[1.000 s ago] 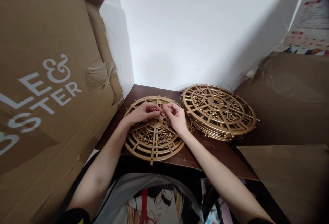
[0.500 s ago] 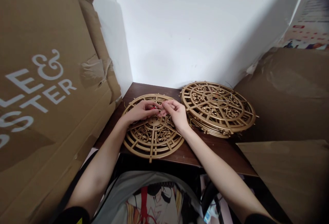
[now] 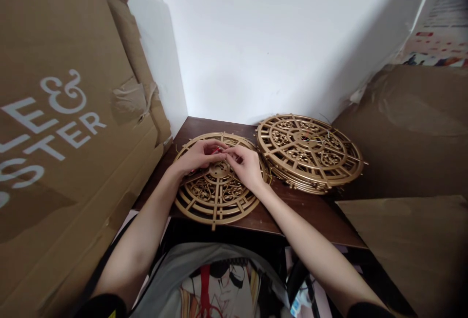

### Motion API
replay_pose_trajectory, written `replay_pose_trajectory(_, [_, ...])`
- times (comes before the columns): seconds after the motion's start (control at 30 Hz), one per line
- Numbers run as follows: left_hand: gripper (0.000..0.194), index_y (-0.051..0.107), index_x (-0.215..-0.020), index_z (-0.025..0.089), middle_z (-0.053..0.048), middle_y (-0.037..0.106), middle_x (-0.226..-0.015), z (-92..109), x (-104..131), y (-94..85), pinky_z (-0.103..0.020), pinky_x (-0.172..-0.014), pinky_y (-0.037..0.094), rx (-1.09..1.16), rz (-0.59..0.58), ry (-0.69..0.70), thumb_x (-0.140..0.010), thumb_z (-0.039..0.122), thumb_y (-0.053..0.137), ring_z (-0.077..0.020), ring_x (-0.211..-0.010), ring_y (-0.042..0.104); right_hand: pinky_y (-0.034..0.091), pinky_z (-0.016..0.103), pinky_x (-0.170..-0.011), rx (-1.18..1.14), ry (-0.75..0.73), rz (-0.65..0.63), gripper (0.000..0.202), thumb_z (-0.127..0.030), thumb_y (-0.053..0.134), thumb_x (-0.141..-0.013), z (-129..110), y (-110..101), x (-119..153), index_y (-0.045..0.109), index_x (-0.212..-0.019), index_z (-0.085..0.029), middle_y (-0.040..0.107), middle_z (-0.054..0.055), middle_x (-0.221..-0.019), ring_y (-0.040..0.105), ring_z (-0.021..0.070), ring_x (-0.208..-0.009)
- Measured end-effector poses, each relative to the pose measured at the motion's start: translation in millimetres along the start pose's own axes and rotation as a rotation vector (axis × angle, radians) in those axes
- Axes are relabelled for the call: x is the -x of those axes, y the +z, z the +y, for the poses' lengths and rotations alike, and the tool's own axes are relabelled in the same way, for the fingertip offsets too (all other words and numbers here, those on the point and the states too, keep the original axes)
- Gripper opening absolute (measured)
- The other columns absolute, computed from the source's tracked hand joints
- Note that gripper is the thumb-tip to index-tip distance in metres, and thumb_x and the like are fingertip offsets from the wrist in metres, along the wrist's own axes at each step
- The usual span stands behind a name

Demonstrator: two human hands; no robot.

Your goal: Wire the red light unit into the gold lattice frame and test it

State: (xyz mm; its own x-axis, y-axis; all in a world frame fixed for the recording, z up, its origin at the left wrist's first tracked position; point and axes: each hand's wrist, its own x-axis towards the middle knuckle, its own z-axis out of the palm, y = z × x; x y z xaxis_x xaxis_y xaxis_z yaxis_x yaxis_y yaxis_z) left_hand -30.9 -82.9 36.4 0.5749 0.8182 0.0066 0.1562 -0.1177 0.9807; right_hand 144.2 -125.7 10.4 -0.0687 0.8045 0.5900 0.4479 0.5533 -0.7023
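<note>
Two round gold openwork panels or more lie stacked as a near pile [image 3: 219, 213] on the dark brown table. Above its centre my left hand [image 3: 200, 156] is closed, fingertips pinched around a thin red wire [image 3: 217, 151]. My right hand [image 3: 245, 163] meets it from the right, thumb and fingertips pressed together at the wire's end. What sits between the right fingertips is too small to make out. The hands cover the upper part of the near panel's scrollwork.
A taller stack of gold round panels [image 3: 310, 150] stands to the right, thin yellow wires on top. Cardboard boxes rise at the left [image 3: 73, 162] and right [image 3: 409, 133]. A white wall [image 3: 274, 40] closes off the back of the brown table [image 3: 314, 215].
My right hand has moved slightly left and down, its fingers now closer to the left fingertips. The panels stay in place; the view has shifted a little.
</note>
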Motion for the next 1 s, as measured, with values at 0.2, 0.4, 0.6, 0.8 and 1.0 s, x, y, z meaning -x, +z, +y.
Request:
replay_pose_trajectory(0.2, [0.029,0.064,-0.092,0.017,0.004,0.048,-0.062,-0.5,-0.1,-0.5,-0.014,-0.040,0.024,-0.015,0.094,0.056,-0.073,0.035,0.075,-0.0036,-0.048,0.034,0.044,0.026,-0.064,0.015,-0.004,0.002,0.014,-0.025,0.060,-0.085,2.1,-0.6,-0.7,0.073,-0.086,-0.019,0.067,0.002,-0.074,0.057,0.0143,-0.065])
replay_pose_trajectory(0.4, [0.030,0.063,-0.094,0.017,0.003,0.051,-0.067,2.0,0.9,0.9,-0.015,-0.040,0.025,-0.013,0.079,0.078,-0.072,0.034,0.075,-0.0037,-0.048,0.035,0.043,0.025,-0.060,-0.077,0.113,0.014,0.016,-0.029,0.062,-0.084,1.3,-0.7,-2.4,0.074,-0.084,-0.019,0.068,0.001,-0.071,0.054,0.0134,-0.061])
replay_pose_trajectory(0.6, [0.028,0.064,-0.092,0.017,0.000,0.057,-0.081,2.5,1.0,2.0,-0.015,-0.040,0.023,0.001,0.151,0.136,-0.072,0.033,0.075,-0.0029,-0.051,0.037,0.042,0.025,-0.060,-0.124,0.162,0.024,0.019,-0.031,0.061,-0.085,1.4,-2.0,-2.4,0.075,-0.089,-0.019,0.068,0.001,-0.071,0.053,0.0135,-0.060])
replay_pose_trajectory(0.8, [0.029,0.064,-0.095,0.016,-0.001,0.060,-0.081,-2.3,-1.7,-1.1,-0.016,-0.041,0.027,0.005,0.183,0.176,-0.073,0.034,0.074,-0.0044,-0.052,0.040,0.041,0.026,-0.063,-0.003,0.036,-0.013,0.019,-0.029,0.058,-0.088,2.1,0.5,-1.3,0.075,-0.088,-0.021,0.066,0.002,-0.073,0.054,0.0143,-0.064])
replay_pose_trajectory(1.0, [0.027,0.067,-0.092,0.016,0.000,0.060,-0.074,-2.8,-1.2,0.7,-0.018,-0.044,0.027,-0.060,0.162,0.197,-0.073,0.034,0.075,-0.0046,-0.051,0.037,0.039,0.026,-0.060,0.101,-0.038,-0.034,0.022,-0.030,0.056,-0.090,3.1,-0.6,-0.5,0.076,-0.087,-0.021,0.059,0.001,-0.068,0.051,0.0143,-0.061])
